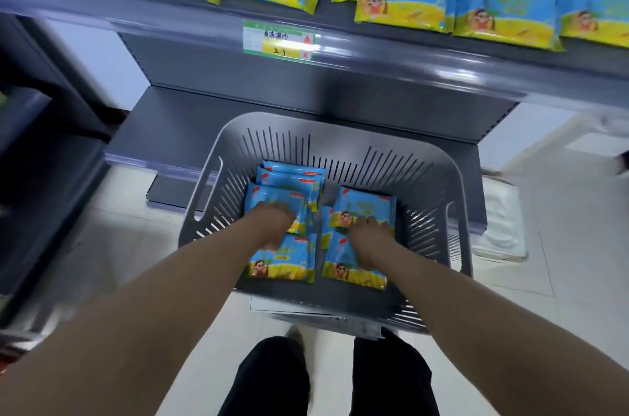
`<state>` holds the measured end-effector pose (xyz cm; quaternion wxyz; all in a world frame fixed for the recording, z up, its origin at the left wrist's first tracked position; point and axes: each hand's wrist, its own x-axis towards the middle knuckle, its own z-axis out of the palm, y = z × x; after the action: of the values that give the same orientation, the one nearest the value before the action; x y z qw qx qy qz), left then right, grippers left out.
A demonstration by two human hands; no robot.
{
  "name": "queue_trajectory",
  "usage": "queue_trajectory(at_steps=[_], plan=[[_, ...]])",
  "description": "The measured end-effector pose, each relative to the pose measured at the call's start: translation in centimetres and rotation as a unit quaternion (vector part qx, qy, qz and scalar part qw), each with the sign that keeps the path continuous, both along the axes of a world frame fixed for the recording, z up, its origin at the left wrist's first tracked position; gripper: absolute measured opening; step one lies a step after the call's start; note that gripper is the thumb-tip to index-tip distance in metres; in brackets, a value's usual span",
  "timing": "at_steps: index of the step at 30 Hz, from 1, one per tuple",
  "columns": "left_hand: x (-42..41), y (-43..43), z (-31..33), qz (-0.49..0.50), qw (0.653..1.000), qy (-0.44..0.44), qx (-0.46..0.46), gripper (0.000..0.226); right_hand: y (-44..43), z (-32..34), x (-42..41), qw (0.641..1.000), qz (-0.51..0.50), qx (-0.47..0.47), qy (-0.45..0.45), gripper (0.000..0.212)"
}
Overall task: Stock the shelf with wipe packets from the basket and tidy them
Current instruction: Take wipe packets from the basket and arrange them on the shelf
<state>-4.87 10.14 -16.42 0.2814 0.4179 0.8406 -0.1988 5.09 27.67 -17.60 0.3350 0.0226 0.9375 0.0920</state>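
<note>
Head: grey shelf, tiled floor

Wipe packets along grey shelf

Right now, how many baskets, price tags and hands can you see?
Gray basket: 1
Price tag: 1
Hands: 2, the left hand and the right hand
Total: 4
</note>
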Motion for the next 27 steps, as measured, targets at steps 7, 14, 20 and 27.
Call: queue_trajectory(at_steps=[7, 14, 20, 27], plan=[[1.0, 1.4, 0.2, -0.077, 0.996, -0.013, -0.048, 0.037, 2.1, 4.4, -1.5, 0.991, -0.082, -0.103, 0.014, 0.01], [1.0, 2.1, 1.2, -0.033, 0.995, -0.075, -0.052, 0.045, 4.0, 8.2, -3.6, 0.973, -0.144, -0.143, 0.113, 0.04], [-0.7, 4.3, 8.6, 0.028, 0.986, -0.15, 0.063, 0.024, 4.9, 15.2, -3.5, 0.974, -0.101, -0.146, 0.14, 0.04], [-2.5, 10.2, 22.1, -0.006, 0.975, -0.147, 0.166, 0.021, 10.3, 29.2, -1.9, 0.966, -0.082, -0.107, 0.221, 0.038]])
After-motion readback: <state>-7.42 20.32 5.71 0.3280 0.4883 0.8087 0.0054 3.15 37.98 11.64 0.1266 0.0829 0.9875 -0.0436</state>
